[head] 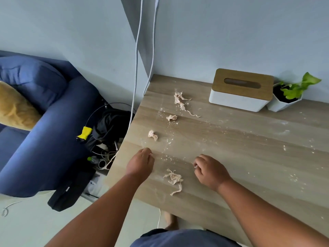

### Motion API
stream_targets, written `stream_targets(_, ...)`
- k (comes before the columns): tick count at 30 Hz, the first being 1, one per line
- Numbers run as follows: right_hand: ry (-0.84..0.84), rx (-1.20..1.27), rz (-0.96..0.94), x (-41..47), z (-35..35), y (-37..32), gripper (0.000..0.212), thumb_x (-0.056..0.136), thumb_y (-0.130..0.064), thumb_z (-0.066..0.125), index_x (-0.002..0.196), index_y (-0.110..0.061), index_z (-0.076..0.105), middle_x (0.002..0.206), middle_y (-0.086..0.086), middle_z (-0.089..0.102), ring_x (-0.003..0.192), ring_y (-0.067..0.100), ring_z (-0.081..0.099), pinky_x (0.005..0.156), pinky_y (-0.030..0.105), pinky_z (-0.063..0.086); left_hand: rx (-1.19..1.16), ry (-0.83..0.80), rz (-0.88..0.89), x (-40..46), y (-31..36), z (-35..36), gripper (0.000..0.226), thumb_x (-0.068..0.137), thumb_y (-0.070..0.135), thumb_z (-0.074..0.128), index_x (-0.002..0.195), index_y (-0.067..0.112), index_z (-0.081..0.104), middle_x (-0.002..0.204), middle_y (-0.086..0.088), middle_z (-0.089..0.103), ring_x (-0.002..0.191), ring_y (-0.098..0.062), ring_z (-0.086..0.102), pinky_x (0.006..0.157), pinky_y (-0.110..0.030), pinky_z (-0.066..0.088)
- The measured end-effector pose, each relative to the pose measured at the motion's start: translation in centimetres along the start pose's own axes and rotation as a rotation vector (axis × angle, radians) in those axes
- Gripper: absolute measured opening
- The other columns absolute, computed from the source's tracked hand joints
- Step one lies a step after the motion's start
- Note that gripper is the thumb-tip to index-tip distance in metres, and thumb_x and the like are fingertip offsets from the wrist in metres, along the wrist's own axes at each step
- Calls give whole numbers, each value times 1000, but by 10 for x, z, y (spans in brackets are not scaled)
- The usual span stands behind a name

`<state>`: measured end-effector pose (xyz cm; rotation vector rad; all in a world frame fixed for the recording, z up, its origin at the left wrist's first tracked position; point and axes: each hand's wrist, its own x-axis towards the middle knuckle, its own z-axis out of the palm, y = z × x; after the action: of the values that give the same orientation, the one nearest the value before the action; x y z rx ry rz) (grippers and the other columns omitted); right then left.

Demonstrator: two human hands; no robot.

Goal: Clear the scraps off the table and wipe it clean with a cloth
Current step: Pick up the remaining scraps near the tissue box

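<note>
Several crumpled beige paper scraps lie on the wooden table: a long torn one at the back, a small ball, another ball, and a stringy scrap between my hands. White crumbs and dust are scattered over the tabletop. My left hand sits near the table's left edge with its fingers curled; a bit of white shows at the fingertips. My right hand is curled too, pinching a small white bit. No cloth is in view.
A white tissue box with a wooden lid and a small potted plant stand against the wall at the back. Left of the table are a blue sofa, bags and cables on the floor, and hanging white cables.
</note>
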<state>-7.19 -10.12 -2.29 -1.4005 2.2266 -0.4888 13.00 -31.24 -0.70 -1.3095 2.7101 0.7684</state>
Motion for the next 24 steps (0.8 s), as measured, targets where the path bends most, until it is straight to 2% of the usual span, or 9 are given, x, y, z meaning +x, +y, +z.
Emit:
stream_targets(2,2,-29,-12,-1,12,-11,15,93,-29,57,100,-18,64,100,-3,62,95,23,60,71,35,50,43,-9,40,1,-7,-4,13,95,26,49,82,23,47,86,3,53,75,-25,54,59,-33,38)
stream_targets(6,-174,-203,-95,-5,33,-26,64,88,-70,45,129,-22,54,126,2,56,114,24,56,91,38,51,109,-13,167,8,-27,-9,17,92,38,55,91,22,49,91,3,58,81,-23,57,60,-32,39)
stream_targets(8,-253,-282,-152,-7,41,-29,82,83,-78,44,143,-22,46,136,6,52,123,27,53,102,40,47,143,-20,223,11,-40,-9,28,90,48,58,100,23,50,96,5,59,88,-21,58,62,-31,40)
stream_targets(11,-273,-333,-201,-7,50,-33,92,81,-82,43,152,-25,33,139,7,47,126,29,49,107,43,45,225,-71,293,14,-60,-8,47,86,63,55,113,25,47,105,5,56,100,-20,58,65,-33,49)
stream_targets(14,-285,-363,-186,-7,55,-40,95,82,-83,37,157,-26,25,142,9,43,129,30,46,110,44,42,355,-128,314,13,-73,-5,70,83,76,45,130,24,42,116,1,55,109,-22,57,70,-38,56)
stream_targets(16,-203,-401,-215,-8,59,-44,90,85,-79,40,154,-23,37,135,10,52,120,30,55,104,43,49,400,-135,329,11,-78,-1,80,83,80,37,139,22,38,119,-2,55,111,-25,57,72,-39,57)
stream_targets(19,-34,-428,-247,-8,64,-52,68,91,-67,45,139,-22,56,115,5,62,99,26,65,87,38,58,434,-132,347,10,-81,3,82,85,80,27,144,23,35,121,-2,54,112,-24,56,74,-37,54)
stream_targets(22,-84,-366,-159,-5,63,-57,62,99,-63,29,141,-23,50,121,2,56,108,26,58,95,39,51,442,-128,363,11,-83,5,80,87,79,20,143,23,36,120,-1,54,109,-23,56,72,-37,53)
stream_targets(24,-98,-316,-134,-7,63,-55,66,100,-68,26,144,-23,47,126,3,54,112,26,54,99,40,48,437,-130,376,13,-83,4,79,88,78,19,140,23,38,119,-1,54,109,-23,56,72,-36,53)
